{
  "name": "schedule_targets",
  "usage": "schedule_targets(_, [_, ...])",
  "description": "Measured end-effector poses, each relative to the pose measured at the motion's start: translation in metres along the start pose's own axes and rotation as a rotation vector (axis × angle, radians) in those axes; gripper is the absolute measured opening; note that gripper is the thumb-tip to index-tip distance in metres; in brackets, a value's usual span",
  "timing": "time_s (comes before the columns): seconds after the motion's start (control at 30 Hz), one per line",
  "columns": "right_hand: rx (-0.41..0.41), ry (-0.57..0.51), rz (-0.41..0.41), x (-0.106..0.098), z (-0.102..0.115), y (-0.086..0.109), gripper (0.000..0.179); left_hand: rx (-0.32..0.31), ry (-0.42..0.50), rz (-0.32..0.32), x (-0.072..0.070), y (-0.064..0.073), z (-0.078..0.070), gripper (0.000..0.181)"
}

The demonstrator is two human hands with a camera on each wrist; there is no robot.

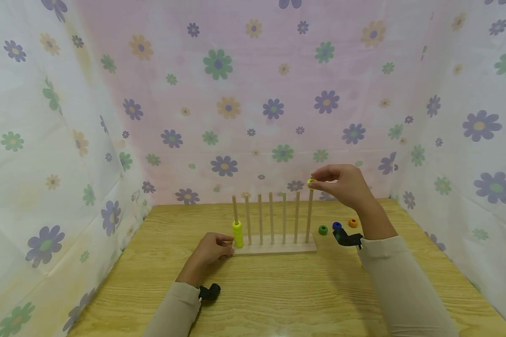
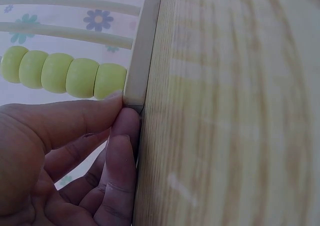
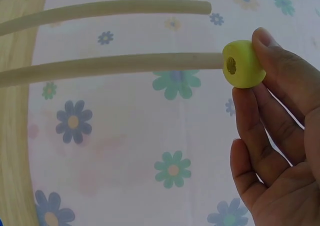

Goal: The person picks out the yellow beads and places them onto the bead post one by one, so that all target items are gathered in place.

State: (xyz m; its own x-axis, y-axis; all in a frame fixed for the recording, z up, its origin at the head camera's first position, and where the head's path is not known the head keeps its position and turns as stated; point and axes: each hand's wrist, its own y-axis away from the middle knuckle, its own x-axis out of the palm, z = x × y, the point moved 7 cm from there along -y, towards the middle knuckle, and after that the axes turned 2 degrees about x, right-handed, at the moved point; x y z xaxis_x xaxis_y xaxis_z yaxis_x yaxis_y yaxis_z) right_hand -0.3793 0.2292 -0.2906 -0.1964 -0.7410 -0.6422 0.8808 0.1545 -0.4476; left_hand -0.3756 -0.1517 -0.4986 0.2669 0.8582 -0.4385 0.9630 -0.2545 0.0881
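Observation:
A wooden rack with several upright pegs on a base [image 1: 274, 248] stands on the table. Stacked yellow beads [image 1: 237, 234] fill the lower part of its leftmost peg, seen close up as a row of beads [image 2: 56, 72] in the left wrist view. My left hand [image 1: 212, 248] pinches the base's left end, thumb at the corner beside the lowest bead. Between right thumb and fingertips I hold another yellow bead [image 3: 243, 64], right at the tip of the rightmost peg [image 3: 125, 62]. Its hole shows toward the camera. My right hand [image 1: 346, 185] is raised above the rack's right end.
Right of the rack lie a green bead [image 1: 323, 230], a blue bead [image 1: 337, 226] and an orange bead [image 1: 353, 223], near the right wrist's black camera [image 1: 346, 238]. A flower-patterned cloth [image 1: 253, 93] hangs behind and at both sides of the wooden table [image 1: 274, 290].

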Motion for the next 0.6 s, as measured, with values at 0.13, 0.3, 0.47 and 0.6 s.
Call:
schedule_targets(0.13, [-0.027,-0.005,-0.006,0.003,0.005,-0.003,0.032,0.001,-0.023,-0.012,-0.001,-0.002,0.000,0.041])
schedule_targets(0.3, [-0.044,-0.010,-0.010,0.007,0.012,-0.007,0.030,-0.001,-0.016,-0.006,-0.001,-0.002,0.001,0.041])
schedule_targets(0.47, [-0.048,-0.025,0.004,0.013,0.018,-0.009,0.027,0.004,-0.012,-0.006,-0.001,-0.003,0.001,0.041])
schedule_targets(0.6, [-0.055,-0.042,0.014,0.018,0.024,-0.010,0.025,0.004,-0.012,-0.009,-0.001,-0.003,0.001,0.040])
